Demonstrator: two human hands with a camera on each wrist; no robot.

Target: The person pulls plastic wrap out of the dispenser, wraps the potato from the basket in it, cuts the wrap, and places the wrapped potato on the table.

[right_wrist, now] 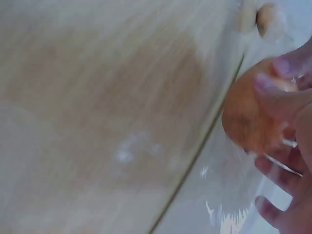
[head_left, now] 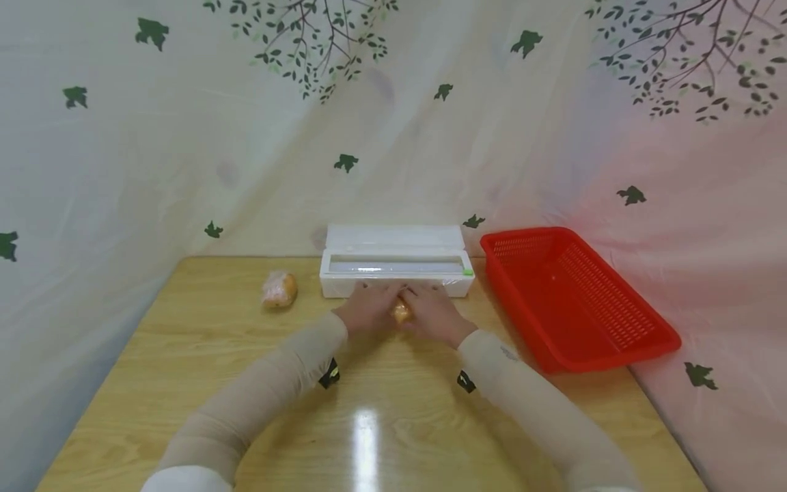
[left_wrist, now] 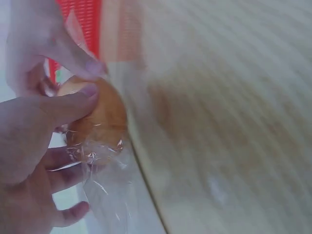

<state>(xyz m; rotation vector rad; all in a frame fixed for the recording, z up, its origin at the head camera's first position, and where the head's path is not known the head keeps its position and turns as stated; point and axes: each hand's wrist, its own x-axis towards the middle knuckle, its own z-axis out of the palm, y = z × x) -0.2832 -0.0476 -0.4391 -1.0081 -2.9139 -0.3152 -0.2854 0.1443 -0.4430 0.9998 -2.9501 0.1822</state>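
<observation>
Hands (head_left: pixel 402 309) gripping round bun (head_left: pixel 402 313), crinkly clear film (left_wrist: pixel 105 190)

— Where are you working?
— You're at a staged home-kitchen setup: a wooden bench (head_left: pixel 258 383), a cling-film dispenser (head_left: pixel 396 263) at its far edge, a red basket (head_left: pixel 615 321) on the right, a leaf-printed curtain (head_left: pixel 184 137) behind.

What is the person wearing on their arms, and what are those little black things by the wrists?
Both arms wear long, snug beige sleeves down to the wrists; the left sleeve and the right sleeve match. A paler, whitish layer shows at the upper arms. Under each wrist sits a small black device, the left one with a bit of yellow. The left hand and right hand are bare, with no gloves; no rings or watch can be made out.
</observation>
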